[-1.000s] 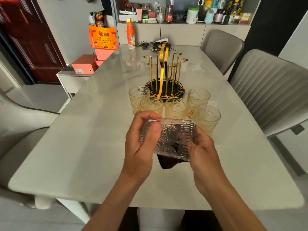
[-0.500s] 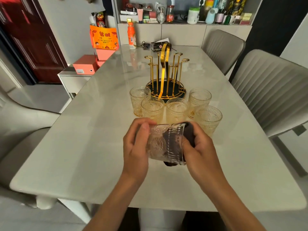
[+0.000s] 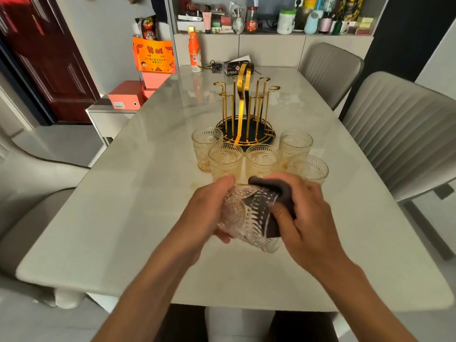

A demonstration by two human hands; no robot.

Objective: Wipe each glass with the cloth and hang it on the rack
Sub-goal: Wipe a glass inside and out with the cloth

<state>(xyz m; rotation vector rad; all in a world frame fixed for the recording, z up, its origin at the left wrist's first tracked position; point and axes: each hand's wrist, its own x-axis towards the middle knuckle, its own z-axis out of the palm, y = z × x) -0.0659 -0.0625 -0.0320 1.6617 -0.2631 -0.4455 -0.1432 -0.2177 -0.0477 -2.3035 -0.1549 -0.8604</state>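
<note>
Over the near table (image 3: 138,218): left hand (image 3: 204,213) fingers curled round the base of an embossed glass (image 3: 243,218), tipped on its side. Right hand (image 3: 306,218) pinching a dark cloth (image 3: 274,191) stuffed into the mouth. Just beyond, five more glasses (image 3: 225,161) upright, crowding the gold rack (image 3: 244,114), pegs bare.
</note>
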